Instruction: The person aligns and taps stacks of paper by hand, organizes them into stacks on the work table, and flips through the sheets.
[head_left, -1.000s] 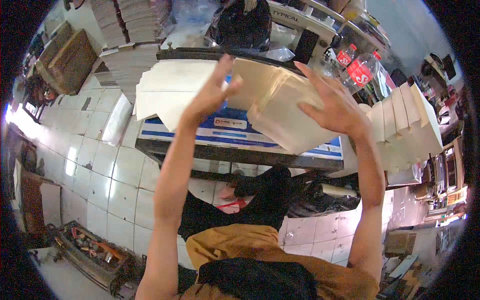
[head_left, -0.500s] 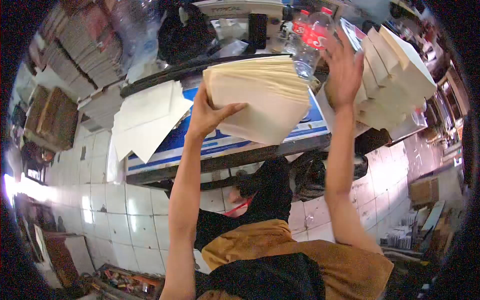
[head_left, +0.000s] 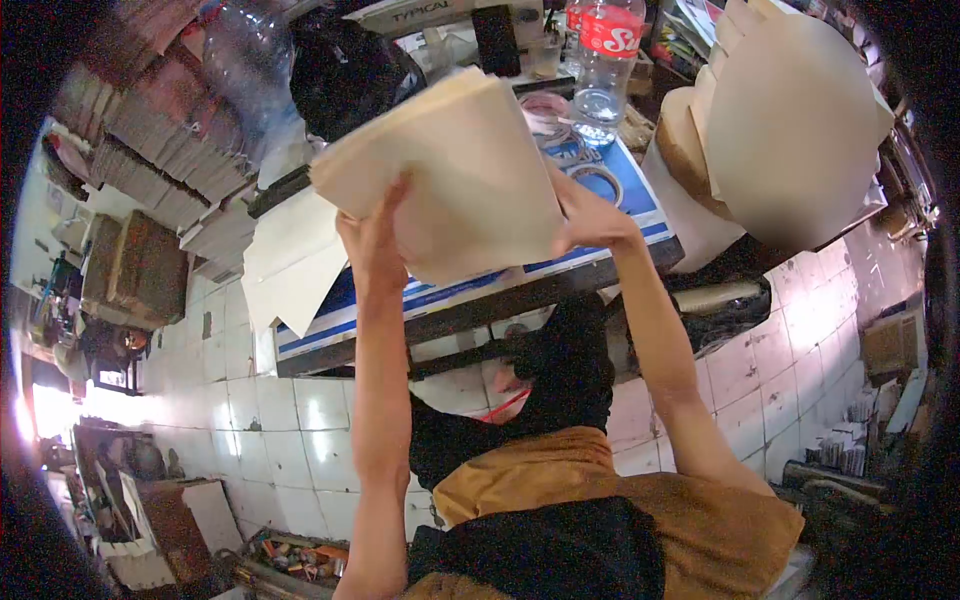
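In the head view, a thick stack of pale paper (head_left: 455, 185) was in both hands above the table (head_left: 480, 303), at the upper middle of the frame, tilted, with its layers fanned slightly along the top left edge. The left hand (head_left: 376, 240) gripped the lower left corner, thumb across the broad face; the right hand (head_left: 595, 217) was against the lower right edge, its fingers partly hidden, so how firmly it gripped could not be told.

The step in hand looked like handling the stack as one bundle, perhaps evening its edges. Any further move called for matched pressure from both sides, since the loose layers could slide apart.

Loose white sheets (head_left: 288, 262) lay left of the stack, overhanging the table. A ring-shaped roll (head_left: 617, 190) sat just beyond the right hand, with a clear bottle (head_left: 600, 103) behind it, at the upper right.
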